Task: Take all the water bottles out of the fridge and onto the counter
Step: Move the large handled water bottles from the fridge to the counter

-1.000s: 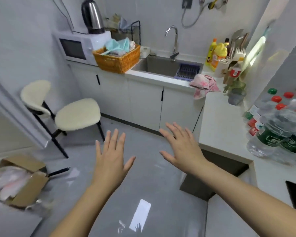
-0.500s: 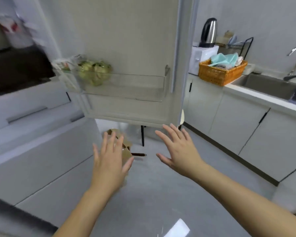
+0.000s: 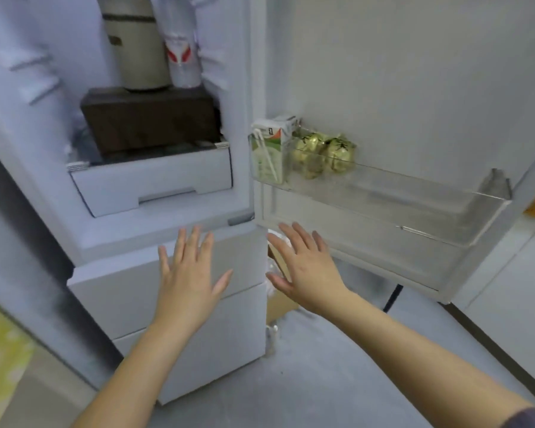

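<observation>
Both arms are stretched forward, palms down. The left hand [image 3: 188,274] and the right hand [image 3: 306,268] are held side by side, fingers [image 3: 195,239] straight and spread, nothing gripped.

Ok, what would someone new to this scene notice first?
The left hand and right hand hover open and empty in front of the open fridge. Inside, top left, a bottle with a red and white label stands beside a beige canister on a dark box. The door shelf on the right holds a carton and green wrapped packets.
</observation>
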### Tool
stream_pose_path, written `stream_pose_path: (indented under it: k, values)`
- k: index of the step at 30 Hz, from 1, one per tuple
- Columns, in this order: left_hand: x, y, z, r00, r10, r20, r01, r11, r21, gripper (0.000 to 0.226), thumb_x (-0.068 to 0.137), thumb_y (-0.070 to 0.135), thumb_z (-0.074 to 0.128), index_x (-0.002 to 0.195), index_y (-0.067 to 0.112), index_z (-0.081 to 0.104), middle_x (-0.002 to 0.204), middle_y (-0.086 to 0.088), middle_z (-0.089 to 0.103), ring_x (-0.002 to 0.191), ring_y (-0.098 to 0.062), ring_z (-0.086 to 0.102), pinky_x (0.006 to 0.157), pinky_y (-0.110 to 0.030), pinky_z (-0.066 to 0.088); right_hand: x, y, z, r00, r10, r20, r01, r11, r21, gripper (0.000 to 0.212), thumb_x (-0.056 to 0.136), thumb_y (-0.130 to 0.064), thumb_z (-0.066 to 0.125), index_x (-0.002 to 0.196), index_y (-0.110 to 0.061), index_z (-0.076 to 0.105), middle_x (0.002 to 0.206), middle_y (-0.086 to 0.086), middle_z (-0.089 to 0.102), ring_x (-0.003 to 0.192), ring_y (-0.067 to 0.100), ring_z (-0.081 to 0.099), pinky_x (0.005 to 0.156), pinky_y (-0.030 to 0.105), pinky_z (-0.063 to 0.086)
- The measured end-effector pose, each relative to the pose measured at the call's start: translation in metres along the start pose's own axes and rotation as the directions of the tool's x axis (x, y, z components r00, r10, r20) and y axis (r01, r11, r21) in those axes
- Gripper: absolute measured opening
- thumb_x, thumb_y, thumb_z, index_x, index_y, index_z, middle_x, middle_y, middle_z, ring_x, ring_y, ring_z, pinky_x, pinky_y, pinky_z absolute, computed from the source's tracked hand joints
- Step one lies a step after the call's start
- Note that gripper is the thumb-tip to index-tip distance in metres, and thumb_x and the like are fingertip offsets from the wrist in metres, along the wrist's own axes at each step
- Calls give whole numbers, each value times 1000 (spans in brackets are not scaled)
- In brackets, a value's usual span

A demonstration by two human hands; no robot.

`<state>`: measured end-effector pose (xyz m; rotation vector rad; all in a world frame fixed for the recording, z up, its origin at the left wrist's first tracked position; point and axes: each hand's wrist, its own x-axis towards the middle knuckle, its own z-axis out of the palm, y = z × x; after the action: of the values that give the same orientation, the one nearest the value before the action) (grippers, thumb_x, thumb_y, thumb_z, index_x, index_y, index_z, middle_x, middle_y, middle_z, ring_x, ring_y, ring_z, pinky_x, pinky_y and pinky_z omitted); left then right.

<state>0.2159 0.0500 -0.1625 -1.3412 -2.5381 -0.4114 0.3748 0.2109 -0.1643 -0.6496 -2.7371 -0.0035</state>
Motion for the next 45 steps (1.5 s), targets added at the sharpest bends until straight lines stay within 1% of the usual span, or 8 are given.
stream_pose_path:
  k: [6, 12, 25, 34, 38, 41, 43, 45]
  values:
    - [77, -81, -6, 986, -149, -71, 154, 985, 76, 75, 95, 56, 40, 155, 18, 15, 164, -6, 2, 150, -24, -10, 119, -53, -3, 136, -43, 29, 988, -153, -36, 155, 986, 66, 69, 95, -53, 47, 154, -28, 20, 163, 6, 16, 151, 28, 8, 120, 52, 10]
    - [149, -147, -20, 959, -252, -129, 265, 960, 95, 73, 96, 53, 41, 155, 18, 15, 164, -6, 3, 150, -25, -8, 118, -54, 0, 254, -84, 40, 993, -100, -70, 109, 982, 153, 67, 98, -44, 46, 156, -26, 15, 165, 6, 9, 152, 27, 4, 121, 50, 8]
    - [334, -217, -37, 974, -71, -217, 103, 985, 139, 66, 96, 46, 46, 151, 15, 27, 161, -9, 18, 150, -28, 4, 117, -56, 7, 441, -94, 33, 992, 90, -90, -84, 994, 74, 80, 95, -22, 53, 157, -29, 3, 166, 0, -4, 152, 26, -5, 120, 55, 9]
    - [438, -234, -57, 950, -37, -309, 83, 987, 138, 52, 96, 51, 40, 127, 12, 55, 130, -11, 55, 124, -28, 46, 110, -51, 32, 485, -79, 41, 979, 160, -122, -160, 987, 7, 89, 94, -8, 54, 156, -29, -6, 165, -4, -13, 151, 22, -13, 121, 53, 1]
    - [452, -246, -56, 953, -148, -265, 174, 982, 75, 51, 97, 48, 33, 123, 10, 54, 124, -13, 53, 118, -31, 46, 103, -51, 36, 489, -76, 42, 974, 144, -175, -155, 986, -53, 78, 97, -9, 49, 157, -27, 2, 166, -1, -2, 152, 22, -3, 122, 47, 4]
    - [455, -248, -54, 961, -147, -235, 166, 984, 65, 51, 96, 47, 32, 125, 11, 52, 125, -14, 51, 120, -30, 45, 101, -50, 35, 498, -84, 30, 960, 173, -221, -198, 975, -97, 58, 99, -17, 46, 154, -22, 26, 160, 4, 29, 148, 25, 24, 121, 44, 16]
    - [456, -248, -54, 963, -149, -225, 166, 985, 56, 51, 96, 47, 31, 126, 11, 51, 126, -13, 51, 120, -30, 44, 101, -50, 36, 508, -89, 18, 917, 201, -345, -230, 972, -45, 42, 99, -23, 45, 142, -20, 47, 132, 5, 61, 122, 24, 54, 110, 43, 31]
    - [456, -248, -53, 964, -146, -224, 163, 985, 59, 50, 96, 46, 31, 127, 12, 50, 126, -13, 51, 120, -30, 45, 101, -50, 36, 521, -91, 4, 855, 261, -447, -223, 965, 137, 34, 97, -26, 50, 130, -19, 56, 113, 2, 66, 104, 21, 60, 97, 39, 40]
